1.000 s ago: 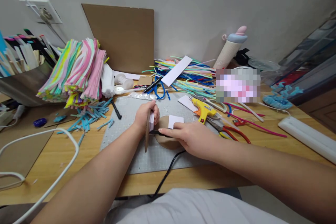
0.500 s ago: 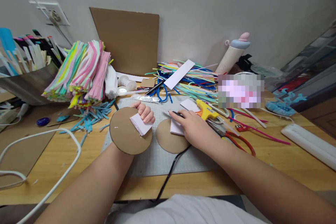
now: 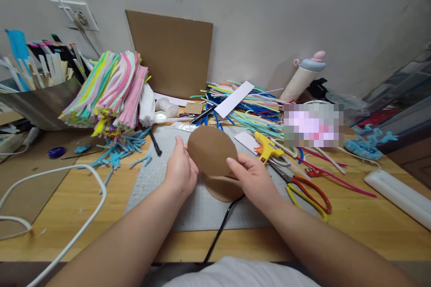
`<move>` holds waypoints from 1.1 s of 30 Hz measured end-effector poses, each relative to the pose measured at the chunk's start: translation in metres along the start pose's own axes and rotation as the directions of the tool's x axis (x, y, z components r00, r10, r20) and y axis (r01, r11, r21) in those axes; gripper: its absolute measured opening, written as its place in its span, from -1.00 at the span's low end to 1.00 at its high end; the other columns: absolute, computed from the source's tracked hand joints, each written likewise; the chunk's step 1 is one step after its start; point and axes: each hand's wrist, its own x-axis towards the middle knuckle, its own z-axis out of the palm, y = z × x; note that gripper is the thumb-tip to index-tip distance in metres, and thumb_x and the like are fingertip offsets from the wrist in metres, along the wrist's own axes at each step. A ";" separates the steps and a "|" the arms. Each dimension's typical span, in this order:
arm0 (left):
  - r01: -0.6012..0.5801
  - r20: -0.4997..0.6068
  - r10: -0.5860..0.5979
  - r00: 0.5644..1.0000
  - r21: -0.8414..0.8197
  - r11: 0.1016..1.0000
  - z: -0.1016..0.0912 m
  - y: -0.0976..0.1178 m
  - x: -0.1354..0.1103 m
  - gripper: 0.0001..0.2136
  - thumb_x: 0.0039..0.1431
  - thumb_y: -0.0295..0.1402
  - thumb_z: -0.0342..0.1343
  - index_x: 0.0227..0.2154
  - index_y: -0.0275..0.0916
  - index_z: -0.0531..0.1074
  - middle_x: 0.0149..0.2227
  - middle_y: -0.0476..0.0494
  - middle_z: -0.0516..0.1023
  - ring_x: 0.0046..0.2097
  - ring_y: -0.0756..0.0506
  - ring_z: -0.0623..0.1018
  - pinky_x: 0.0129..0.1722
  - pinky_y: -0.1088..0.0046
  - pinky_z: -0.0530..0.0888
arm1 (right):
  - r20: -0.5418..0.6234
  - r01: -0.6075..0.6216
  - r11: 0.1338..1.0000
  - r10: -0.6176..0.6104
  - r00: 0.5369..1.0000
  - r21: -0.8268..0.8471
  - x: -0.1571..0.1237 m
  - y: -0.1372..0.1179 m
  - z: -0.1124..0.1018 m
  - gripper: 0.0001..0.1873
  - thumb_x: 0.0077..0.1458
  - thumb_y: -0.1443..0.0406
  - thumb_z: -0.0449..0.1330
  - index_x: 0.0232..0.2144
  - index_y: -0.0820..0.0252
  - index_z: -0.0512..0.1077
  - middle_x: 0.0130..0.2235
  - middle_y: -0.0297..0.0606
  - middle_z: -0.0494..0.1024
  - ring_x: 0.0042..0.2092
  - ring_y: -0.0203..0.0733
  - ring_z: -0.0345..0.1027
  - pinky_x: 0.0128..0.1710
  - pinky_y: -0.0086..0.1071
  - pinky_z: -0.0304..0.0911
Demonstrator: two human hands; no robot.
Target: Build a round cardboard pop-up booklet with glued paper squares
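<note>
A round cardboard disc (image 3: 212,150) is raised above the mat, tilted, with a plain brown side towards me. My right hand (image 3: 254,181) pinches its right edge, thumb on the front. At the left edge is my left hand (image 3: 181,168), thumb up and fingers curled partly out of sight behind the disc. Below lies a second cardboard disc (image 3: 224,190) on the grey cutting mat (image 3: 158,197), partly covered by the first. Right of them are a yellow glue gun (image 3: 267,147), a white paper strip (image 3: 247,141) and scissors (image 3: 308,193) with red and yellow handles.
Bundled pastel pipe cleaners (image 3: 114,89) stand at left beside cut blue pieces (image 3: 124,148) and a black pen (image 3: 155,142). Loose pipe cleaners (image 3: 249,103) lie at the back. A black cable (image 3: 218,231) crosses the front edge; a white cable (image 3: 101,188) loops at left.
The disc in my left hand has moved right and turned, so its folded white paper no longer shows. My right hand has moved onto the disc; its dark pointed tool is out of sight.
</note>
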 end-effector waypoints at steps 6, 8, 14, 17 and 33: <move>-0.161 0.342 0.048 0.939 0.313 0.936 -0.007 -0.001 -0.009 -0.55 -0.09 -0.32 0.35 -0.09 -0.30 0.46 -0.10 -0.24 0.60 -0.08 -0.22 0.56 -0.13 0.32 0.45 | 0.025 -0.179 0.887 0.186 0.982 0.426 0.010 -0.002 -0.011 -0.76 0.09 0.10 0.23 -0.31 0.11 0.54 -0.25 -0.28 0.60 -0.25 -0.16 0.45 -0.26 -0.28 0.42; -0.220 0.324 0.117 0.939 0.300 0.928 -0.008 -0.001 -0.008 -0.56 -0.06 -0.29 0.33 -0.09 -0.30 0.45 -0.08 -0.25 0.60 -0.06 -0.22 0.56 -0.13 0.33 0.45 | 0.028 -0.182 0.916 0.184 0.982 0.357 0.010 -0.002 -0.014 -0.67 0.11 0.07 0.20 -0.52 0.16 0.50 -0.37 -0.28 0.56 -0.31 -0.21 0.42 -0.29 -0.33 0.41; -0.270 0.292 0.178 0.940 0.315 0.910 -0.006 0.001 -0.009 -0.54 -0.05 -0.26 0.32 -0.07 -0.30 0.41 -0.07 -0.26 0.58 -0.06 -0.23 0.55 -0.16 0.34 0.45 | -0.068 -0.131 0.965 0.150 0.986 0.228 0.005 -0.003 -0.010 -0.74 0.04 0.08 0.26 -0.40 0.13 0.44 -0.41 -0.36 0.44 -0.40 -0.25 0.35 -0.52 -0.40 0.39; -0.257 0.317 0.135 0.939 0.384 0.887 -0.006 -0.002 -0.014 -0.51 -0.06 -0.26 0.33 -0.05 -0.30 0.39 -0.05 -0.26 0.57 -0.06 -0.23 0.54 -0.17 0.34 0.45 | -0.054 -0.169 0.937 0.195 0.979 0.306 0.002 -0.004 -0.004 -0.62 -0.02 0.20 0.28 -0.12 0.09 0.37 -0.29 -0.35 0.50 -0.36 -0.20 0.39 -0.56 -0.36 0.42; -0.392 0.310 0.259 0.915 0.526 0.754 -0.003 -0.014 -0.032 -0.59 -0.04 -0.36 0.31 -0.10 -0.16 0.35 -0.18 -0.06 0.57 -0.17 -0.13 0.55 -0.20 0.40 0.44 | -0.101 -0.226 0.890 0.287 0.952 0.397 -0.001 0.001 0.001 -0.58 -0.14 0.21 0.36 -0.17 0.13 0.43 -0.30 -0.28 0.58 -0.46 -0.25 0.36 -0.72 -0.52 0.28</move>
